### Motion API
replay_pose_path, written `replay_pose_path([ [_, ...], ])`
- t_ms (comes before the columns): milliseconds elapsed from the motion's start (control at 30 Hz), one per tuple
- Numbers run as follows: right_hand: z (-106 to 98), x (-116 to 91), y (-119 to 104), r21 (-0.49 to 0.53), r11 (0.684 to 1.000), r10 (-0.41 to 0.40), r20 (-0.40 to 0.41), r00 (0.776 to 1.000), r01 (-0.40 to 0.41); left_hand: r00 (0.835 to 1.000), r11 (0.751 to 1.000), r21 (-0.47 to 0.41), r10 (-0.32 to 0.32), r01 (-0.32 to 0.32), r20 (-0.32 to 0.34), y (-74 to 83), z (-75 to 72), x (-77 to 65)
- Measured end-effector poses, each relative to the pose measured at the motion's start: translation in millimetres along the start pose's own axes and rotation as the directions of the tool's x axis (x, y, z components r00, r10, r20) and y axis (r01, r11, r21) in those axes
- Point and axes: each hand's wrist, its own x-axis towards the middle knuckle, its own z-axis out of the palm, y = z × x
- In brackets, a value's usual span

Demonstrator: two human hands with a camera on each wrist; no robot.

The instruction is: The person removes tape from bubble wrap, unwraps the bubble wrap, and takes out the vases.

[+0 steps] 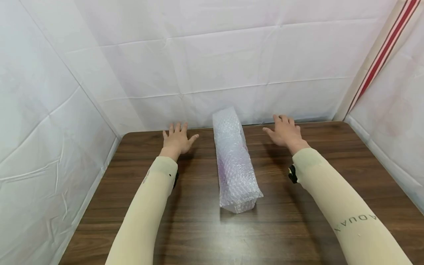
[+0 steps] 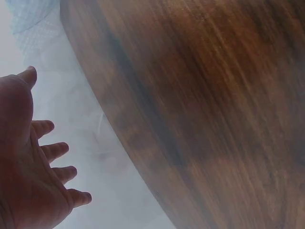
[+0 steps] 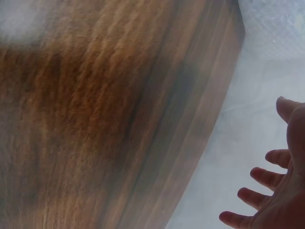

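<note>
A long package in bubble wrap [image 1: 233,158] lies on the wooden table between the two hands, its far end reaching the back edge. Pinkish-purple tints show through the wrap; what is inside cannot be made out. To its left, my left hand [image 1: 177,141] hovers over the table near the back edge, fingers spread, holding nothing. On the other side my right hand [image 1: 284,131] is likewise spread and apart from the package. Both wrist views show bare palms, the left hand [image 2: 33,167] and the right hand [image 3: 281,181], with a corner of bubble wrap [image 3: 274,28] beyond the right thumb.
The dark wooden table [image 1: 192,228] has its back edge against a white cloth wall [image 1: 215,62]. More white sheeting [image 1: 43,129] hangs at the left and right. A red-striped band [image 1: 381,59] runs down the back right corner.
</note>
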Motion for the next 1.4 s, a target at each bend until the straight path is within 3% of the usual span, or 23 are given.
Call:
replay_pose_path([
  [433, 9.4, -10.6, 7.0, 0.013, 0.999, -0.036, -0.01, 0.999, 0.036, 1.0, 0.998, -0.063, 0.028, -0.027, 0.007, -0.4, 7.2, -7.9],
  [933, 18.7, -31.3, -5.2, 0.031, 0.989, -0.141, -0.067, 0.988, 0.143, 0.997, 0.989, -0.126, 0.07, -0.075, -0.043, 7.2, 12.8, -29.3],
  [1400, 19.6, -51.7, -12.4, 0.041, 0.974, -0.221, -0.05, 0.974, 0.223, 0.991, 0.976, -0.171, 0.135, -0.137, -0.024, 24.2, 14.4, -55.0],
])
